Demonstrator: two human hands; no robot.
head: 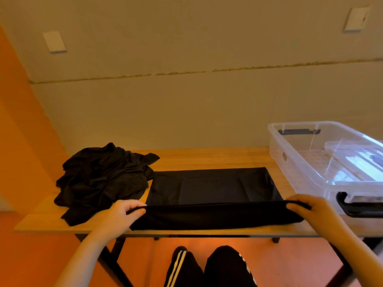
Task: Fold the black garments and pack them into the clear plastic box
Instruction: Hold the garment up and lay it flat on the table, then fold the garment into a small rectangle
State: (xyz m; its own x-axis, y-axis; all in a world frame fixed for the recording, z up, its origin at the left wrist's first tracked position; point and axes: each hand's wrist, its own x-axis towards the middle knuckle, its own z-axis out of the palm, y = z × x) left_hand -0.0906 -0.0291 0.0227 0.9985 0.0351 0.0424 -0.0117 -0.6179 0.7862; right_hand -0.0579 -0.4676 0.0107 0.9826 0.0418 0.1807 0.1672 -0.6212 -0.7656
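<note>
On the near half of the wooden table (207, 158) a black garment (213, 187) lay spread flat, its near hem lifted and rolled up toward the far edge. Each hand pinched one end of that raised hem: the left hand (122, 216) had its fingers curled round the cloth at the left corner, thumb on top, and the right hand (310, 210) gripped the right corner the same way, so the fold line ran taut and nearly straight between them.

To the left, touching the flat garment's corner, sat a crumpled heap of black clothes (103, 179), not yet folded. At the right end of the table stood the clear plastic box (290, 162), open, with black latch handles; something pale and transparent lay inside it, too glary to identify, and no black cloth seemed to be packed in it.

The step in hand looked like the lengthwise fold, and the task seemed early. To do it well, both corners should travel forward together at the same height, keeping the tension even so the middle does not sag or bunch. The lifted hem ought to land square on the far edge, corners matched, before either grip is let go. A palm smoothed outward from the centre would then press out trapped wrinkles. Care was needed on the left, where the loose heap could snag the corner.
</note>
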